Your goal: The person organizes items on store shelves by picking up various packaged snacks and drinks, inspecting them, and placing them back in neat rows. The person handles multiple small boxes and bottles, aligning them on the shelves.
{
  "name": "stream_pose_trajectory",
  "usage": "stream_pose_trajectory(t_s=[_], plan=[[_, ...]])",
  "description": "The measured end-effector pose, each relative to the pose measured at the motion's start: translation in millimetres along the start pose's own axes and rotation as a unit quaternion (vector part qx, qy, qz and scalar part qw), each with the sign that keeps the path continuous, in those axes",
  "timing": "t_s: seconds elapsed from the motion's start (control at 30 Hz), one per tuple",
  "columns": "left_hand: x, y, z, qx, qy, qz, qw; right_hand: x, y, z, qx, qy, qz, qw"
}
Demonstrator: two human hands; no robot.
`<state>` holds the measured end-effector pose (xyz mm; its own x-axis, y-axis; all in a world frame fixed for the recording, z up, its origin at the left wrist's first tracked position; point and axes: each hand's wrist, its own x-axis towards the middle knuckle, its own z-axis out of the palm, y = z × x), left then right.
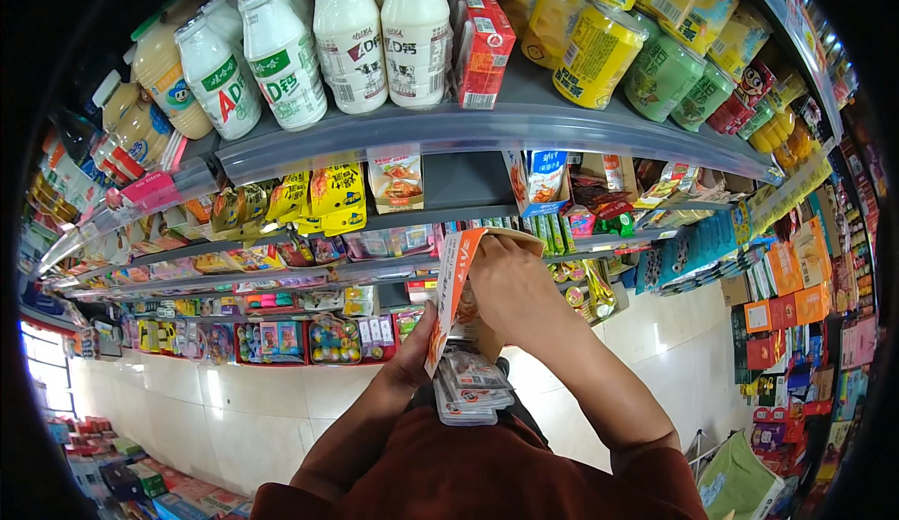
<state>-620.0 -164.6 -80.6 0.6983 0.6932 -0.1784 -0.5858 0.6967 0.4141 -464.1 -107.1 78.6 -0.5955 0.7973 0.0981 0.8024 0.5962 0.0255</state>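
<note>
An open cardboard display box (451, 302), orange and white outside, is held tilted in front of my chest. My left hand (414, 343) grips its left side, with the thumb along the outer wall. Into its upper end reaches my right hand (509, 288), knuckles bent; its fingertips are hidden by the box wall and the hand itself. Several clear plastic snack packets (472, 386) stick out of the lower end, close to my dark red shirt. What the right fingers touch inside cannot be seen.
White milk-drink bottles (351, 42), a red carton (481, 49) and yellow cans (597, 56) line the upper shelf. Below, a snack display box (395, 179) and a blue-fronted box (544, 183) flank bare grey shelf board (463, 186). A green folding stool (741, 478) stands at lower right.
</note>
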Motion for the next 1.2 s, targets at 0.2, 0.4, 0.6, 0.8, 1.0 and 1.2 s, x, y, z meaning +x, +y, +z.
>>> stream_pose_trajectory(t_s=[0.2,0.4,0.6,0.8,1.0,1.2], plan=[[1.9,-12.9,-20.9,0.021,0.027,-0.007,0.999,-0.2,-3.5,40.6,0.058,-0.003,0.053,0.997],[2.7,-13.3,-28.1,0.007,0.03,0.001,1.0,1.0,-2.0,59.6,0.117,0.065,0.035,0.99],[-0.1,-17.1,-20.8,-0.06,-0.007,0.0,0.998,0.2,-1.1,44.7,0.102,0.03,0.03,0.994],[-1.2,-10.7,-1.3,-0.201,0.018,-0.009,0.979,-2.6,2.5,18.6,0.251,-0.034,0.046,0.966],[10.6,1.3,6.5,-0.341,-0.025,0.024,0.939,-19.3,4.3,-11.9,0.344,-0.087,-0.026,0.935],[17.6,10.5,26.9,-0.244,0.009,0.069,0.967,-41.8,21.5,0.2,0.585,-0.074,-0.018,0.807]])
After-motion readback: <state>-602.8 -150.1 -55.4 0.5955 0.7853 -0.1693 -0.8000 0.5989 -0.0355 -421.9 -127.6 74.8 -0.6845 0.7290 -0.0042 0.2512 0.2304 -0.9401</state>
